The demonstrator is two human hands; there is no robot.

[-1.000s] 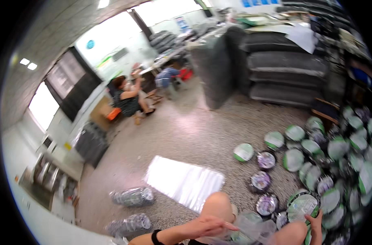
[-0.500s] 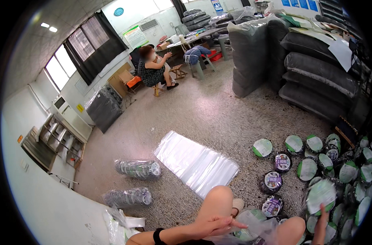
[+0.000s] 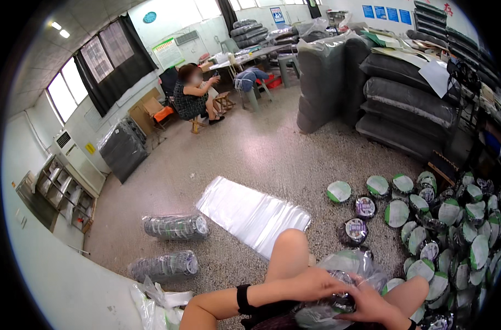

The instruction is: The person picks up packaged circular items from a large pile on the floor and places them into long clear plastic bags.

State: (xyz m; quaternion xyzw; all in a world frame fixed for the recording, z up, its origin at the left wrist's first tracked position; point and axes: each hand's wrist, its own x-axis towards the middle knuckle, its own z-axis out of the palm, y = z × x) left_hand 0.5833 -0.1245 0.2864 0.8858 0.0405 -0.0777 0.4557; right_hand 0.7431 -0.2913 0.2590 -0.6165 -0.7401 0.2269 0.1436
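Observation:
Between my knees, a clear plastic bag (image 3: 366, 264) holds round, dark packs in clear wrap, one of them a round pack (image 3: 341, 301) at its mouth. My left hand (image 3: 321, 283) reaches across from the left, fingers closed at the bag and the pack's upper edge. On the other side my right hand (image 3: 370, 302) curves round the same pack, thumb and fingers against it. How much of the grip is on film and how much on the pack is hard to see. Beside my right knee lies a heap of round packs (image 3: 448, 212) with green-and-white or purple labels.
Flat clear bags (image 3: 250, 212) lie stacked on the floor ahead. To their left are two filled rolls of packs (image 3: 176, 226), with loose plastic (image 3: 157, 302) nearer me. Tall bagged grey bundles (image 3: 325, 82) stand far right. A person (image 3: 195, 96) sits on a low stool farther off.
My right hand has come left from the heap with a green-and-white labelled round pack to the bag. My left hand's outstretched fingers have closed there. The view has shifted slightly.

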